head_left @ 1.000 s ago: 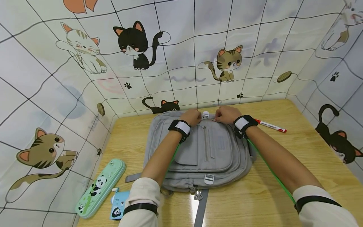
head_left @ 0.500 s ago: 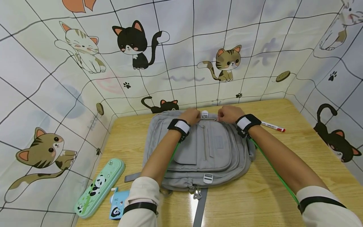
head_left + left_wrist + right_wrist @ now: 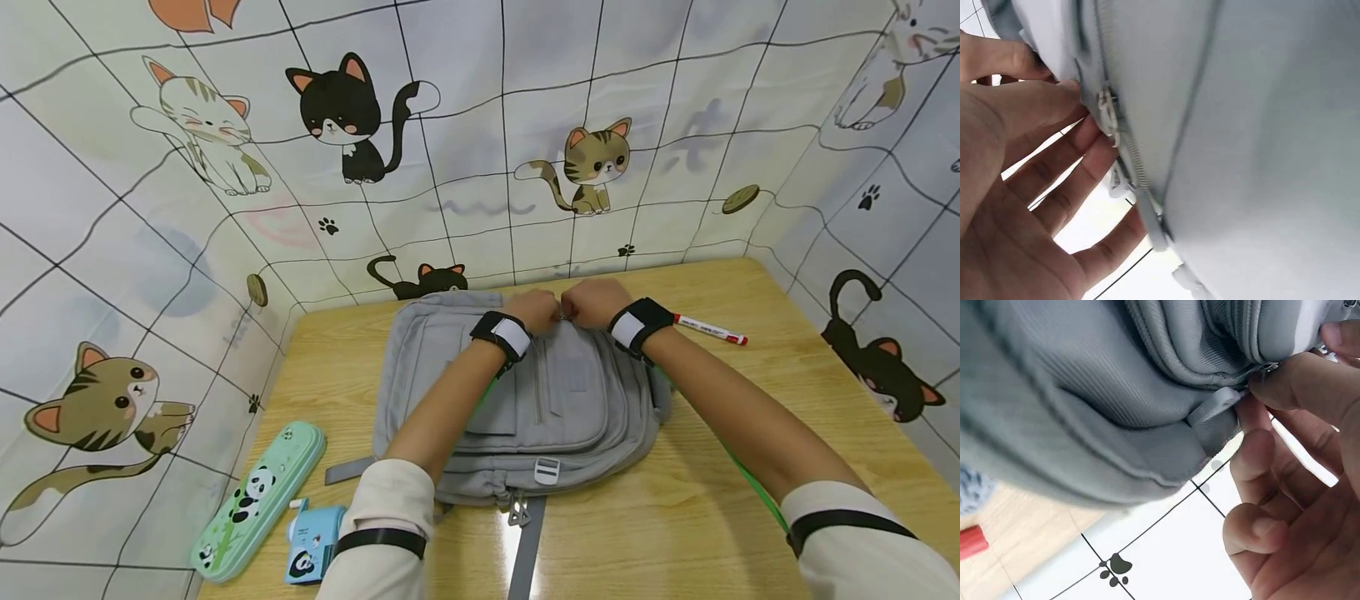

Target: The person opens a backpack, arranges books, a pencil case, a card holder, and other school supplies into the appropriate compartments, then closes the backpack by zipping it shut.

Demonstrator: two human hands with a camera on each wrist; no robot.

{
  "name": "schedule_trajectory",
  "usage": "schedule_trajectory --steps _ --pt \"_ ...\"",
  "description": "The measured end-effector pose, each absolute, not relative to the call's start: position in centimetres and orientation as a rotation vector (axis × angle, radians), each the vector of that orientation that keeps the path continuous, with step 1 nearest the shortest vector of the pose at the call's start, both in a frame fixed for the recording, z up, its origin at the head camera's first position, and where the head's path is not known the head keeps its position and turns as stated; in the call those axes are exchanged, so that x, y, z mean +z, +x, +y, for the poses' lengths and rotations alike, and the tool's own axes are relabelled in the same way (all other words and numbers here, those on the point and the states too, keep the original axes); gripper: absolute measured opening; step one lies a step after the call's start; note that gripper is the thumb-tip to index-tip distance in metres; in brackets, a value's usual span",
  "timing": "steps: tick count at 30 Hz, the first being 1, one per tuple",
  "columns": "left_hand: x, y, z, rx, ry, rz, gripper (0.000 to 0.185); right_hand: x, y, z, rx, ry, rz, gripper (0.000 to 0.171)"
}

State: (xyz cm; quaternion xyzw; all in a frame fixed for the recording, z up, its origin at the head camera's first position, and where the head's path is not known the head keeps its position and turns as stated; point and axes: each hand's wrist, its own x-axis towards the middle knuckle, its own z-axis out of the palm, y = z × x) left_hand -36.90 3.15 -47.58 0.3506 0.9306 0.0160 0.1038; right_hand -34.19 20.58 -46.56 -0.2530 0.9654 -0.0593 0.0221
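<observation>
A grey backpack (image 3: 555, 400) lies flat on the wooden table (image 3: 750, 417). Both hands meet at its far top edge. My left hand (image 3: 538, 308) pinches the bag's fabric with thumb and forefinger right beside the metal zipper slider (image 3: 1107, 106), while its other fingers (image 3: 1079, 169) hang loose. My right hand (image 3: 592, 302) pinches the zipper pull (image 3: 1260, 374) between thumb and forefinger, just above a white plastic buckle (image 3: 1213, 406). In the right wrist view the other fingers (image 3: 1260, 531) are curled below.
A red-capped pen (image 3: 708, 329) lies right of the bag. A mint panda pencil case (image 3: 258, 498) and a blue sharpener (image 3: 311, 550) sit at the front left. Cat-print fabric walls (image 3: 480, 167) enclose the table on three sides. A grey strap (image 3: 528, 550) trails toward me.
My left hand has slid right along the bag's top edge until it meets the right hand. The white buckle between them is now covered in the head view.
</observation>
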Motion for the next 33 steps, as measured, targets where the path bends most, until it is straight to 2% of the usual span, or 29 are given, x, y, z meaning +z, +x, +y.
schedule_trajectory --steps 5,8,12,16,27,33 --pt "-47.9 -36.8 2.8 0.031 1.042 2.761 0.032 -46.8 -34.0 21.1 -0.177 -0.738 2.972 0.005" --pt "-47.5 -36.4 2.7 0.032 1.027 2.744 0.025 -46.7 -33.8 21.5 -0.183 -0.726 2.954 0.017" --pt "-47.1 -36.1 2.5 0.026 1.017 2.727 0.031 -46.3 -33.1 22.1 -0.16 -0.722 2.96 0.034" --pt "-47.1 -36.2 2.2 0.042 1.035 2.714 0.029 -46.3 -32.6 22.6 -0.113 -0.718 2.977 0.043" --pt "-47.4 -36.0 1.8 0.076 1.01 2.741 0.03 -45.3 -30.5 22.3 -0.058 -0.769 3.015 0.047" --pt "-47.7 -35.8 1.8 0.083 0.993 2.753 0.03 -45.5 -29.1 23.0 -0.027 -0.792 3.036 0.057"
